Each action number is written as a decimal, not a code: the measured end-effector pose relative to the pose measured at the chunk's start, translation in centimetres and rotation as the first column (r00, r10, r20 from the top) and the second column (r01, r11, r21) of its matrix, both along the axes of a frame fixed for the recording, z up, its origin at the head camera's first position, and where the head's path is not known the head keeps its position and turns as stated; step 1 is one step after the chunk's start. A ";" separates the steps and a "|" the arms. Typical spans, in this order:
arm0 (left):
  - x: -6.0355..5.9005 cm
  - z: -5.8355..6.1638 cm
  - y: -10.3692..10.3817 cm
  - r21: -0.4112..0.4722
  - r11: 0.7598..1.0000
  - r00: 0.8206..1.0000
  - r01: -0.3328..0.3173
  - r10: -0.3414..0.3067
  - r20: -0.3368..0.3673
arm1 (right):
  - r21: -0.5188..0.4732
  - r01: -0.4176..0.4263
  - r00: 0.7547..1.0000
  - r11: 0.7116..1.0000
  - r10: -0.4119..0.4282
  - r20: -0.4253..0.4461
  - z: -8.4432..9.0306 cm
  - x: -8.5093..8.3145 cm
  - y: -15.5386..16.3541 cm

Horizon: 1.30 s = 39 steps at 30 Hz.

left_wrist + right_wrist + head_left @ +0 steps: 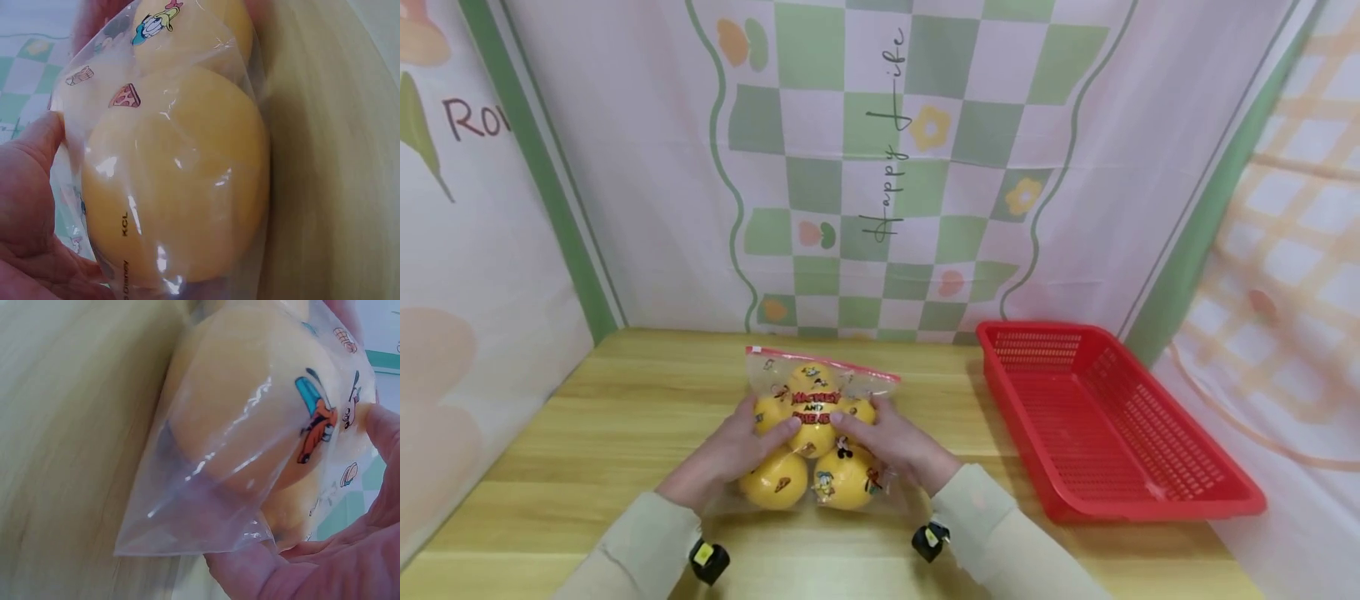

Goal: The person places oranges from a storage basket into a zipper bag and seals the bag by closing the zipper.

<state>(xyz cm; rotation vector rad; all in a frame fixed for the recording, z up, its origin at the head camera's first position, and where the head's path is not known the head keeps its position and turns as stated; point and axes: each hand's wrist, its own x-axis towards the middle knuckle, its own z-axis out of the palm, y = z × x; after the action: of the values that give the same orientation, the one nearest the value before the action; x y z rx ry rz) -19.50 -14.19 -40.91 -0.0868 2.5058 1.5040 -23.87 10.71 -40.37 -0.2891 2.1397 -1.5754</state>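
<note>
A clear zip bag [823,377] with a red zip strip along its far edge lies on the table in the head view. Cartoon prints and red lettering cover its front, and several round yellow balls [773,481] fill it. My left hand [736,442] grips the bag's left side, thumb on top. On the right side, my right hand [901,439] holds it the same way, its thumb close to the other thumb over the lettering. Both wrist views show the bag's near balls up close; in the right one, fingers [244,569] reach under a loose plastic corner.
A red plastic basket [1048,467] with slotted walls stands at the table's right side, with only its bare base showing inside. The wooden table [647,392] ends at a printed cloth backdrop [880,167], and more cloth hangs on both sides.
</note>
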 end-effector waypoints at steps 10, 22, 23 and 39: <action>-0.2 -0.4 -0.6 -0.036 0.999 0.998 -0.017 0.019 0.052 | -0.047 -0.003 1.000 0.999 0.005 0.029 -0.3 -0.6 -0.6; -0.3 -0.8 -1.8 0.135 0.991 0.996 0.007 -0.019 0.082 | 0.046 0.008 1.000 0.999 -0.008 0.006 -0.6 -0.5 -0.8; -0.3 -0.7 -1.9 0.148 0.989 0.996 0.004 -0.018 0.090 | 0.035 0.001 1.000 0.999 -0.001 0.008 -0.6 -0.6 -0.9; -1.0 0.4 -4.3 -0.096 0.994 0.999 0.050 -0.050 -0.004 | -0.012 -0.010 1.000 1.000 0.011 0.015 -0.8 0.0 -3.2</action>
<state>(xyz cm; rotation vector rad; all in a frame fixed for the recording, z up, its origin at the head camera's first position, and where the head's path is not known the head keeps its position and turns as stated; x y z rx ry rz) -20.49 -18.46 -40.46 -0.0345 2.5652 1.3668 -23.90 7.55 -41.15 -0.2913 2.1148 -1.5803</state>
